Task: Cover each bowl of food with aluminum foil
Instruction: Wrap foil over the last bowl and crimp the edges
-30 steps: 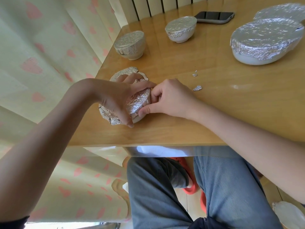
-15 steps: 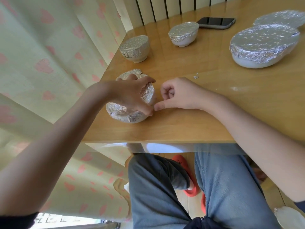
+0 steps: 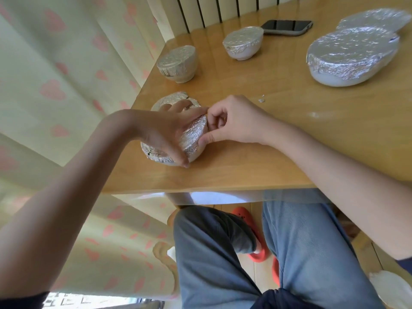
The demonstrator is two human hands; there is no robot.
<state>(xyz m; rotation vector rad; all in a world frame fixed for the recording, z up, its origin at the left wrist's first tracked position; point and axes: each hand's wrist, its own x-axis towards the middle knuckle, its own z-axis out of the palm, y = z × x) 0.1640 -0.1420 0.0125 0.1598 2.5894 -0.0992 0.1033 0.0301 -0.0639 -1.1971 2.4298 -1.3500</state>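
Since the earlier frame, the right hand (image 3: pixel 231 121) has closed back in on the near bowl (image 3: pixel 178 139), thumb and curled fingers pinching the foil (image 3: pixel 194 134) at its right side. Left hand (image 3: pixel 165 132) lies over the top, fingers spread and bent around the rim, gripping it against the table (image 3: pixel 289 152) near the front left corner. Judged from this, the crimping of the last edge is under way and the task is nearly complete. Beyond lie small foil scraps (image 3: pixel 261 99), then two small covered bowls (image 3: pixel 178 63) (image 3: pixel 243 44), a large covered dish (image 3: pixel 350 56) and a phone (image 3: pixel 287 27).
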